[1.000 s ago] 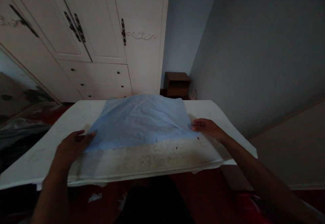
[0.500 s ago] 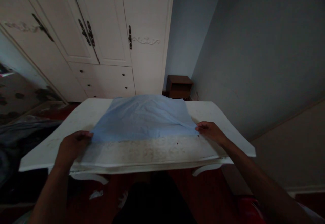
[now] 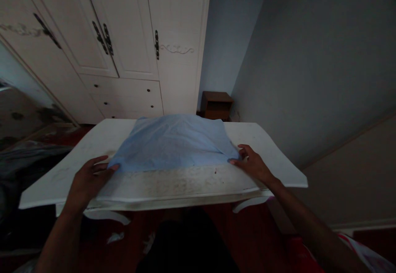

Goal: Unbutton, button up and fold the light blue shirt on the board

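A light blue cloth [image 3: 173, 143] lies spread and slightly wrinkled over the middle of a white table [image 3: 161, 186], reaching to its far edge. At the cloth's near left corner is my left hand [image 3: 89, 180], its thumb over the fabric and its fingers at the outer side. My right hand [image 3: 253, 164] has the near right corner between its thumb and curled fingers. Some fingers of both hands stand a little apart. A diagonal fold runs through the cloth near the right hand.
Behind the table stands a white wardrobe [image 3: 130, 29] with drawers. A small brown cabinet [image 3: 216, 103] sits by the grey wall [image 3: 321, 58]. Dark fabric [image 3: 31, 161] is piled at the left. A crumpled white scrap [image 3: 115, 237] lies on the red floor.
Both thumbs have moved inward over the cloth's near corners, and the fingers have spread more. The right corner has shifted slightly inward and bunched. The camera view has shifted slightly.
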The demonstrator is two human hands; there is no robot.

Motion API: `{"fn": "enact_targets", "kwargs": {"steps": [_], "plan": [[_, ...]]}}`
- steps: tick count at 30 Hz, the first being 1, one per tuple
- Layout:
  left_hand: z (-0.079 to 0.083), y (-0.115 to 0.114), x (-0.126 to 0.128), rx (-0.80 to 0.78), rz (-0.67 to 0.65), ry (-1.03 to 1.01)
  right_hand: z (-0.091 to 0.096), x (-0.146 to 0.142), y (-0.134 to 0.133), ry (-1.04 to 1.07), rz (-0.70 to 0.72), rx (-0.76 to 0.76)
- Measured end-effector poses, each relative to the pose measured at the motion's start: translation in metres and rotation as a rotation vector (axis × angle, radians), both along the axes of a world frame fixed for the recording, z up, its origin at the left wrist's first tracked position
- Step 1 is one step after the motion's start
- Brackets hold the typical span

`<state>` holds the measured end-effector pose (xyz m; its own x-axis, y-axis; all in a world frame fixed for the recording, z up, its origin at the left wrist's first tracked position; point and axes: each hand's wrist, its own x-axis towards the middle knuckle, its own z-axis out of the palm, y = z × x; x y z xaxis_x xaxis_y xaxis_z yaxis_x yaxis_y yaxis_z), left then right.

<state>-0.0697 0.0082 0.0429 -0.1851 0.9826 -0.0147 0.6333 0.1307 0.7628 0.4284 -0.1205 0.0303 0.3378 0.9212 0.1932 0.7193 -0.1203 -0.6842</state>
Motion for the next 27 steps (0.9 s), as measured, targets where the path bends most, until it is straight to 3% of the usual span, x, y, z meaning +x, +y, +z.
{"fn": "enact_targets", "kwargs": {"steps": [4,10,15,21,24,27], "plan": [[-0.009,0.004,-0.008,0.056,-0.050,0.098,0.001,0.006,-0.003,-0.045,0.016,-0.025],[-0.008,0.006,-0.009,0.062,-0.041,0.165,0.003,0.038,0.003,0.170,0.079,-0.046],[-0.006,0.003,-0.006,0.072,-0.041,0.165,-0.006,0.052,0.011,0.275,0.088,-0.091],[-0.008,-0.001,-0.008,0.055,-0.027,0.023,-0.009,0.046,0.005,0.306,0.171,-0.051],[-0.008,-0.002,-0.007,0.049,-0.006,-0.084,-0.003,0.038,0.004,0.324,0.098,-0.024],[-0.006,0.001,-0.002,0.061,0.110,-0.130,0.002,0.030,0.013,0.348,0.003,-0.045]]}}
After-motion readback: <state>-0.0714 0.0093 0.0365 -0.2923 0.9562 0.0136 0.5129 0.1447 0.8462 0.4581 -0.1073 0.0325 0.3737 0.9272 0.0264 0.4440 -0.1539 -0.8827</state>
